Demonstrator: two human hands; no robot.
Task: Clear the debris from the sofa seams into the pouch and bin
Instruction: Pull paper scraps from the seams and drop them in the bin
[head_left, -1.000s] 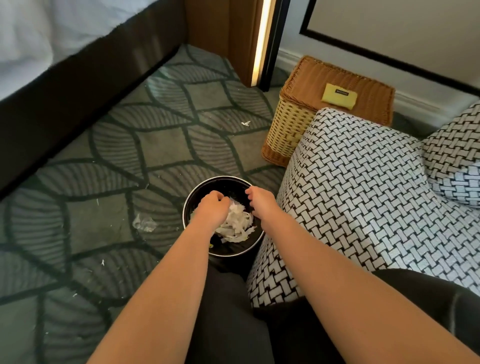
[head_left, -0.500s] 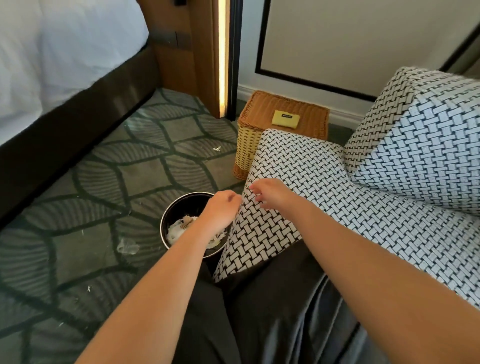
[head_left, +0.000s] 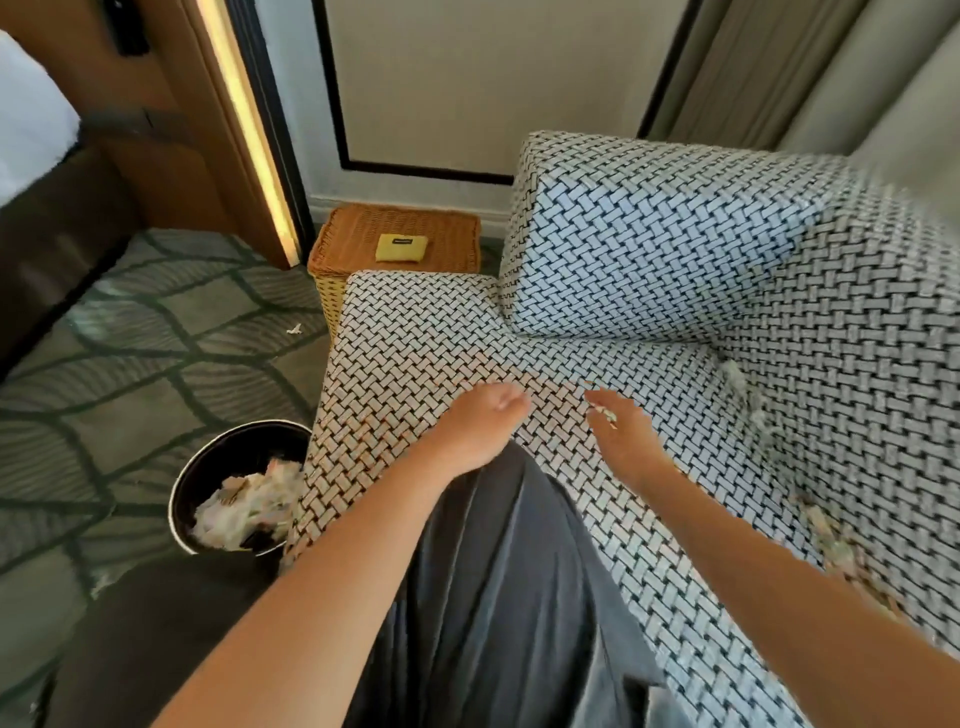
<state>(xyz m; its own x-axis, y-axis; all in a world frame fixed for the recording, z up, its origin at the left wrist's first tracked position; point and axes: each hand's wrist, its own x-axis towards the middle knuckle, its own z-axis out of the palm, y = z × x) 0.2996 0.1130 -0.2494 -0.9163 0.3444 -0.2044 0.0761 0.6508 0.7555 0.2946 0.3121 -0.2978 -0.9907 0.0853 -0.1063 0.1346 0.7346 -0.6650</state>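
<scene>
Now the left hand (head_left: 483, 421) hangs loosely curled, empty, over the sofa (head_left: 415, 338); the right hand (head_left: 621, 434) may pinch crumbs (head_left: 607, 414), I cannot tell. Next: grab the seam scraps (head_left: 744, 387).

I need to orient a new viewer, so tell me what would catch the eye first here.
The black-and-white woven sofa fills the right half, with the left hand and right hand over its seat. Pale scraps lie along the seam at the right of the seat. On the carpet at lower left, a dark round bin holds crumpled paper.
</scene>
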